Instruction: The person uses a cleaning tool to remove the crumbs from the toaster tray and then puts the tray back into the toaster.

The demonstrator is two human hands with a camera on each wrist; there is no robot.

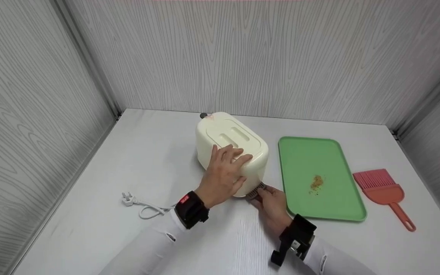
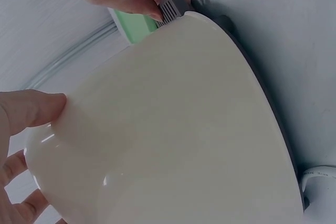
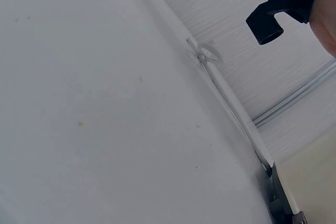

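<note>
A cream toaster (image 1: 229, 149) with two slot shapes in its top stands at the middle of the table. My left hand (image 1: 223, 175) rests spread over its near top edge, thumb against the end face; the left wrist view shows the thumb (image 2: 34, 109) touching the cream shell. Low at the near end, my right hand (image 1: 272, 206) pinches the grey slotted end of a crumb tray (image 1: 256, 190). In the left wrist view, that slotted end (image 2: 173, 6) sits at the toaster's bottom edge between thumb and fingers. The rest of the crumb tray is hidden.
To the right lies a green tray (image 1: 319, 156) with a small heap of brown crumbs (image 1: 316, 183). Beyond it is a red brush (image 1: 386, 191). A white cord and plug (image 1: 128, 199) lie left of my left wrist. Grey wood-grain panels (image 1: 227, 57) border the table.
</note>
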